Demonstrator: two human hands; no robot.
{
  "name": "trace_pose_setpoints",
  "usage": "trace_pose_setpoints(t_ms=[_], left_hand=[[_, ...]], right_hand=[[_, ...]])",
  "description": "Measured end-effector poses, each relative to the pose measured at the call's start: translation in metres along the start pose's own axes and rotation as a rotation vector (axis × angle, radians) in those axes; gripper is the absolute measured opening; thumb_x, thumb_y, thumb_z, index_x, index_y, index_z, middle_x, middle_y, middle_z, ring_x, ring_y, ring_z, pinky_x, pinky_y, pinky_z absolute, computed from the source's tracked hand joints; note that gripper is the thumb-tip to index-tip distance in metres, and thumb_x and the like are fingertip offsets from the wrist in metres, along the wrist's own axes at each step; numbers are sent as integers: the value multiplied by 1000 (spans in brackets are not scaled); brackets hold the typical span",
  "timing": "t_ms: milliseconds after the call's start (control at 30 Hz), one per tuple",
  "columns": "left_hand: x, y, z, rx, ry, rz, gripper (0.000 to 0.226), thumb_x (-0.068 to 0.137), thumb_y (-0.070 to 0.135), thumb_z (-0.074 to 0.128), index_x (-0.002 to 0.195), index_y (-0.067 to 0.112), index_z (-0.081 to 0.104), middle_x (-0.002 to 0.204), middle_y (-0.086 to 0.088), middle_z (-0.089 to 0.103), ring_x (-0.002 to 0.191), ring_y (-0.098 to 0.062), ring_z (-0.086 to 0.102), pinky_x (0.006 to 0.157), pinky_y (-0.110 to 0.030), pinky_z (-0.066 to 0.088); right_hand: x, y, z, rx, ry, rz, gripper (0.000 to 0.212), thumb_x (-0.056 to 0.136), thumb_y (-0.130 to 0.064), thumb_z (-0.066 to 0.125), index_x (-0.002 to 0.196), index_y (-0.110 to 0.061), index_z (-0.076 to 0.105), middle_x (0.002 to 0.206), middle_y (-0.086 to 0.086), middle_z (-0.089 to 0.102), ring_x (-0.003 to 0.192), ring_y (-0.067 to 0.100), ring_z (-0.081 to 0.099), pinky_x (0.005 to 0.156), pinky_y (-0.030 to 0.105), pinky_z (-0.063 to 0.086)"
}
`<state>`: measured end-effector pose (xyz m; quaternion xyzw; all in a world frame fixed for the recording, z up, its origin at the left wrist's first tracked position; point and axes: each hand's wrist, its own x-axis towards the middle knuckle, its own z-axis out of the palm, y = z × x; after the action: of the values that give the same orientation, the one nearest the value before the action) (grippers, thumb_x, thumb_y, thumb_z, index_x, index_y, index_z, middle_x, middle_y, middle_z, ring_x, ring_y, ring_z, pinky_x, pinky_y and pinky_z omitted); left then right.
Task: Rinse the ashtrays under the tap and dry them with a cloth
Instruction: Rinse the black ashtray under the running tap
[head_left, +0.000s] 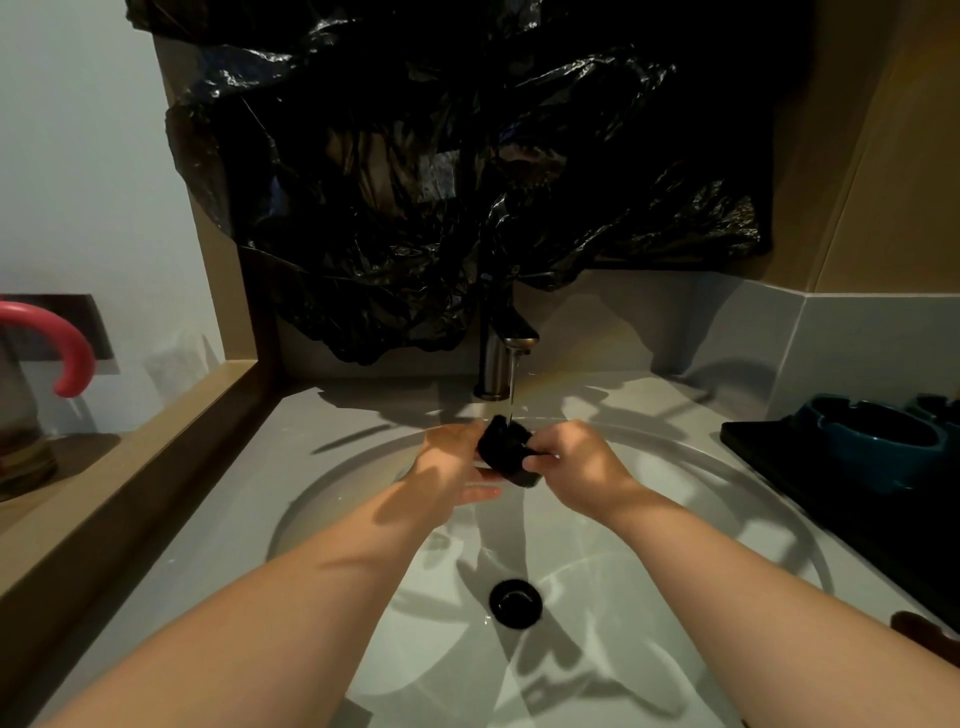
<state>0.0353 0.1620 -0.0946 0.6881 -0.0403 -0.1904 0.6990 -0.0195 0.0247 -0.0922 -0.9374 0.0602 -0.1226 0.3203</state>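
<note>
Forearms (291, 613) outstretched, fingers (480, 492) of left hand (447, 462) and right hand (576, 462) clamp black ashtray (506, 449)

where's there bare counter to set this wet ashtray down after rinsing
Barest: the grey counter strip left of the round white basin, up to the wooden ledge. Also the basin floor around the black drain. Crowded on the right: the black tray holds teal ashtrays. Left hand and right hand grip the black ashtray.
</note>
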Motion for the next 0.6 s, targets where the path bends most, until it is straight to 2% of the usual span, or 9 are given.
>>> trace_pose_setpoints(t_ms=[100, 167, 200, 233, 300, 467, 600], left_hand=[[1, -3, -3, 86, -28, -47, 35, 101, 37, 42, 122, 13, 54, 111, -10, 59, 89, -27, 66, 66, -33, 57], [1, -4, -4, 121, -42, -66, 35, 101, 35, 42, 128, 16, 52, 117, -8, 57, 98, -27, 63, 72, -35, 56], [1, -4, -4, 136, -53, -68, 35, 102, 34, 41, 131, 18, 51, 121, -8, 57, 102, -26, 62, 75, -35, 55], [2, -4, -4, 151, -67, -67, 36, 102, 33, 40, 134, 21, 50, 125, -7, 57, 105, -25, 61, 80, -36, 54], [1, -5, -3, 155, -95, -71, 37, 102, 34, 38, 136, 24, 47, 130, -5, 57, 109, -23, 59, 86, -37, 51], [5, -7, -3, 91, -104, -93, 39, 104, 27, 35, 142, 19, 41, 141, -6, 49, 109, -23, 57, 86, -39, 48], [8, -8, -3, 12, -66, -87, 38, 103, 22, 39, 141, 16, 43, 140, -9, 50, 116, -29, 56, 84, -41, 51]], right_hand=[[-1, 5, -3, 237, -37, 126, 17, 93, -6, 55, 82, 2, 66, 68, 6, 55, 62, 15, 48, 58, 22, 39], [0, 11, -3, 475, -34, 200, 19, 94, -4, 53, 78, -4, 64, 76, 9, 58, 77, 22, 55, 78, 30, 49], [2, 13, -2, 593, -32, 241, 18, 95, -2, 50, 83, -3, 63, 86, 13, 59, 89, 27, 57, 90, 36, 49], [3, 14, -2, 693, -38, 280, 17, 97, -2, 47, 91, 0, 63, 96, 17, 60, 99, 30, 57, 95, 39, 47], [5, 14, -1, 832, -67, 327, 20, 99, -4, 42, 101, 2, 60, 107, 19, 59, 109, 32, 56, 92, 37, 47], [4, 10, -3, 1047, -109, 380, 22, 101, -6, 38, 89, -6, 57, 100, 15, 62, 102, 29, 59, 82, 39, 51], [7, 8, 0, 1063, -108, 378, 19, 100, -9, 41, 106, -4, 58, 108, 16, 63, 102, 29, 61, 75, 37, 53]])
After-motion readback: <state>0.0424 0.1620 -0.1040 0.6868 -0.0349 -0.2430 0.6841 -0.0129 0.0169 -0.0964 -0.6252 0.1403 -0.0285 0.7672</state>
